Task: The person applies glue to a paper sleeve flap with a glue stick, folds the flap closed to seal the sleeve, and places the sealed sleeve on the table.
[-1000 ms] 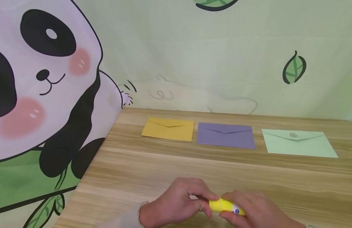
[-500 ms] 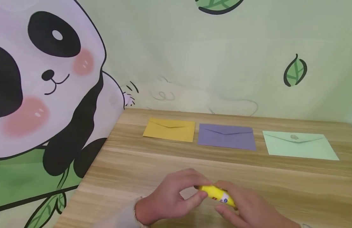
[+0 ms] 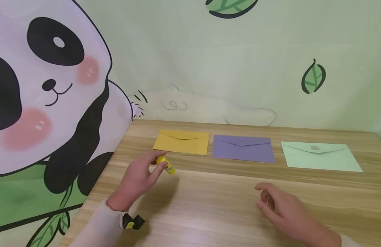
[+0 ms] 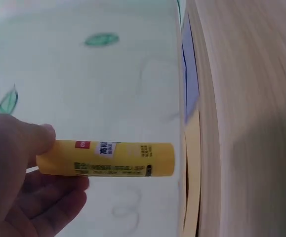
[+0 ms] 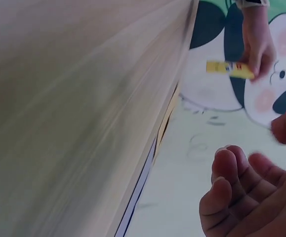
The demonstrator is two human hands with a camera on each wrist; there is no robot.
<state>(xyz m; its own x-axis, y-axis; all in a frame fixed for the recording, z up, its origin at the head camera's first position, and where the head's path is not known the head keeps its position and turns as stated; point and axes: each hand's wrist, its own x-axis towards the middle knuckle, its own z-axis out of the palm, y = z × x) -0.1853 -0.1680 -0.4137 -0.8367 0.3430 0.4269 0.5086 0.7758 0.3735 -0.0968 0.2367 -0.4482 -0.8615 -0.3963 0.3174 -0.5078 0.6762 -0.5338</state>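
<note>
A yellow glue stick (image 3: 167,166) with printed labels is pinched at one end between the thumb and fingers of my left hand (image 3: 141,178). It is held above the table, just in front of the yellow envelope (image 3: 182,142). In the left wrist view the whole glue stick (image 4: 105,158) shows lengthwise, pointing away from the fingertips. My right hand (image 3: 286,212) hovers over the front right of the table, fingers loosely bent and nothing in them. The right wrist view shows that hand's loose fingers (image 5: 246,190), with the glue stick (image 5: 229,69) farther off in the left hand.
A purple envelope (image 3: 243,149) lies in the middle of the row and a mint-green envelope (image 3: 321,156) at its right. They lie on a wooden table (image 3: 215,199), near its back edge. Behind stands a cloth backdrop (image 3: 209,68) with a panda print.
Both hands held the glue stick at the front centre. The right hand has let go and moved right; the left hand has carried the glue stick left and forward toward the yellow envelope.
</note>
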